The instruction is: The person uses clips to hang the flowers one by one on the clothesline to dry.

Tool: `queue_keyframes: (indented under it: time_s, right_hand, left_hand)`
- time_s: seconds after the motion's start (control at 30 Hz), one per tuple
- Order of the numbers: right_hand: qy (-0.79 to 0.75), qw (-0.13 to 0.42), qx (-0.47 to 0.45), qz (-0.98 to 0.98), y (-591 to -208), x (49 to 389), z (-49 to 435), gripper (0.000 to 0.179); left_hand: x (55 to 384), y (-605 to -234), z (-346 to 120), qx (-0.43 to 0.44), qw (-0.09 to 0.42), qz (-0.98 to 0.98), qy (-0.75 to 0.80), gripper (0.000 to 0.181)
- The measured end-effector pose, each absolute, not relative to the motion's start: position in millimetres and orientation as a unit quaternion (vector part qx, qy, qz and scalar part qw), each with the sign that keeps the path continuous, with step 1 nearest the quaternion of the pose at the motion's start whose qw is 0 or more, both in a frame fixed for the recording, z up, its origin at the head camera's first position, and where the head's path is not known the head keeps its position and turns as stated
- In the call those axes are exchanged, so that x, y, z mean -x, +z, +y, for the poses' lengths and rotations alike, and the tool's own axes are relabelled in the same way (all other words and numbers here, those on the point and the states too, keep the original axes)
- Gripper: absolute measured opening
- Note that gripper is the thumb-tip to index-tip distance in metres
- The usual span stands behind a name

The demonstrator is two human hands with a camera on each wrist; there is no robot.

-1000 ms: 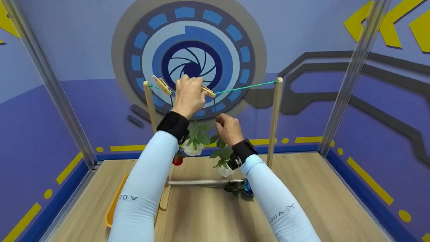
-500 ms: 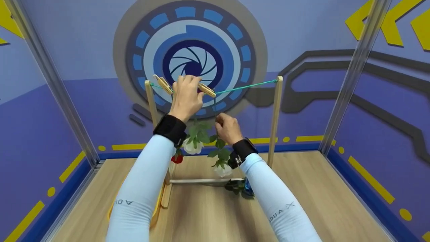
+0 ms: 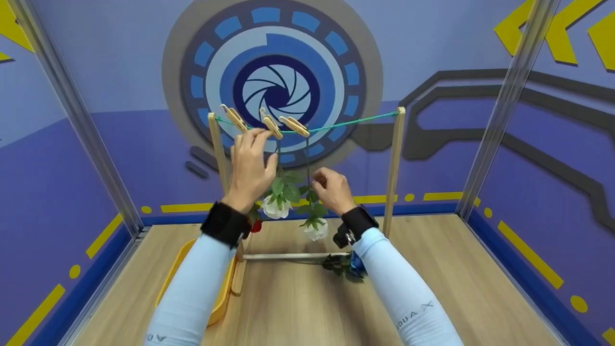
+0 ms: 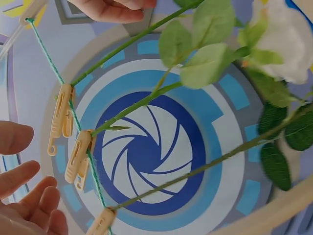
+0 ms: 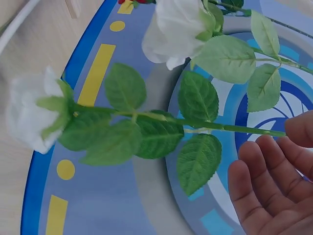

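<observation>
Three wooden clothespins hang on a green string [image 3: 355, 122], each clipping an upside-down artificial rose by its stem: a red rose [image 3: 256, 225] at left, a white rose [image 3: 276, 206] in the middle, another white rose [image 3: 316, 229] at right. My left hand [image 3: 251, 166] is spread just left of the middle clothespin [image 3: 273, 127], holding nothing; the left wrist view shows its fingers apart from the clothespins. My right hand [image 3: 334, 190] is beside the right rose's stem [image 5: 234, 128], fingers loosely bent, with a narrow gap to the stem in the left wrist view.
Two wooden posts [image 3: 394, 168] carry the string, with a crossbar [image 3: 293, 257] low between them. A blue rose [image 3: 356, 264] lies by the crossbar's right end, partly behind my right forearm. A yellow tray [image 3: 218, 312] stands at left, partly under my left arm.
My left hand has let go of the middle clothespin and moved left and down, uncovering it. My right hand has moved slightly right, off the white rose's stem.
</observation>
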State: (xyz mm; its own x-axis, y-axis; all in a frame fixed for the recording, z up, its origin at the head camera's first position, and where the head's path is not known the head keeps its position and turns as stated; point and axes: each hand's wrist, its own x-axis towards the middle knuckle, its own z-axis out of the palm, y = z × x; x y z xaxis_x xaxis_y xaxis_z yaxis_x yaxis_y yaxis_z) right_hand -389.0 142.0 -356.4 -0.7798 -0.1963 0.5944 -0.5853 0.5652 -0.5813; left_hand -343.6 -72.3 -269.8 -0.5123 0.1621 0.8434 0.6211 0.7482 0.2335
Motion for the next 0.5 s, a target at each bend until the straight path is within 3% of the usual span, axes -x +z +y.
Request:
queue_keyframes:
  time_s: [0.5]
  right_hand:
    - [0.399,0.299,-0.239,-0.833,-414.9,344.2,176.2,0.01]
  left_hand:
    - [298.7,-362.5,-97.3,0.22,0.361,-0.856,-0.297,0.037]
